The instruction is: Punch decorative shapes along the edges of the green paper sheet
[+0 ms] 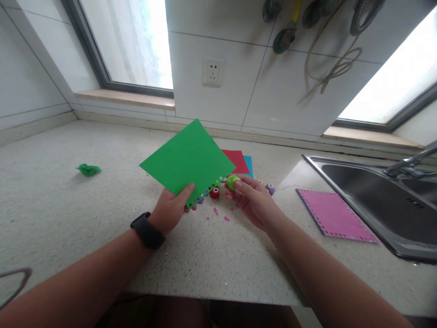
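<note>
My left hand [172, 207] grips a green sheet of paper [189, 159] at its lower corner, thumb on top, holding it tilted above the counter. A row of small punched holes runs along the sheet's lower right edge. Between the fingers and thumb of my right hand [254, 200] is a lime-green craft punch [232, 182], at the right corner of the sheet, by the last holes. Below the sheet's edge stands a red craft punch [215, 193]. A purple craft punch [270, 189] is just beyond my right hand. Pink paper scraps [215, 211] lie between my hands.
Red paper [238, 159] and blue paper [249, 165] lie behind the green sheet. At right, a pink sheet [336, 214] with punched edges rests beside the sink [358, 182]. A crumpled green piece [88, 170] sits at left on the counter [102, 209].
</note>
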Demonstrator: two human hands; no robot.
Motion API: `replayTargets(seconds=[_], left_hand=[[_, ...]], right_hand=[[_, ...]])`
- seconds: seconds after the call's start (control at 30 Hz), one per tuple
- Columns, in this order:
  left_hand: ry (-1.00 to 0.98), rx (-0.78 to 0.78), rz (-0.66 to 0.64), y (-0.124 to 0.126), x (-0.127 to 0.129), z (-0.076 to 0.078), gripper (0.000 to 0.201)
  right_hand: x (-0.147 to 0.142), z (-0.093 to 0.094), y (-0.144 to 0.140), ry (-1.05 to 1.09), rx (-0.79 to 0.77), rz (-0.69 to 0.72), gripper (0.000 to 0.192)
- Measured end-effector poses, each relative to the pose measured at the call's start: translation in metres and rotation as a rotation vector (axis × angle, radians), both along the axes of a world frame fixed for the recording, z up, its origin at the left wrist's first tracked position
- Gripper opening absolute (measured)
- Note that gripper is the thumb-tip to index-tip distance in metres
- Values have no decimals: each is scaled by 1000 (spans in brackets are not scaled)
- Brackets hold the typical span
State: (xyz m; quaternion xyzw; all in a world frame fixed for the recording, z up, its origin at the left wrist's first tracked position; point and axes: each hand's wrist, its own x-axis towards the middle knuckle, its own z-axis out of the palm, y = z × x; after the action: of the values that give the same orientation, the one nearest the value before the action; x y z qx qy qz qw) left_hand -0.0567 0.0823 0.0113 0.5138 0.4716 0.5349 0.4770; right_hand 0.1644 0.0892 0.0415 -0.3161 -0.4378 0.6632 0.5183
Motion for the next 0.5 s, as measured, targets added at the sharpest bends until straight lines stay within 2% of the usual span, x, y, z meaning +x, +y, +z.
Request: replayTargets(seconds=[0.5], left_hand=[[48,27,27,-6,1,-2,34]], right_hand=[[-2,1,-2,52,47,-37,29]])
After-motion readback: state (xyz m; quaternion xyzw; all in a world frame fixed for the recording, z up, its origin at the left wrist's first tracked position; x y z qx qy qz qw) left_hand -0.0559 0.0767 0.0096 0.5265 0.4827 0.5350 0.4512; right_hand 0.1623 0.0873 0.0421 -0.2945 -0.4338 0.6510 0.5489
